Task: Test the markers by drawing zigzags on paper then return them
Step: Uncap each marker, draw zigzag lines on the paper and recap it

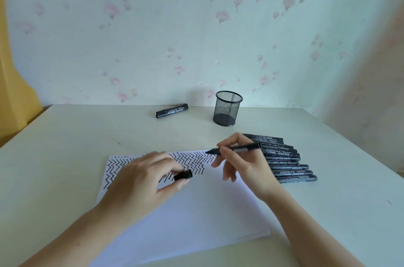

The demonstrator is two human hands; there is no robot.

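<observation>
A white sheet of paper (196, 212) lies on the table, with rows of black zigzags along its far edge. My right hand (242, 164) holds an uncapped black marker (238, 148) like a pen, its tip at the paper's far right corner. My left hand (144, 177) rests on the paper and pinches the marker's black cap (183, 174) between thumb and fingers. Several capped black markers (286, 164) lie in a row just right of my right hand. Two more markers (172, 110) lie side by side at the back of the table.
A black mesh pen cup (228, 108) stands upright near the wall, behind the marker row. The pale table (65, 157) ends at a flowered wall. Something yellow (13, 91) stands at the far left.
</observation>
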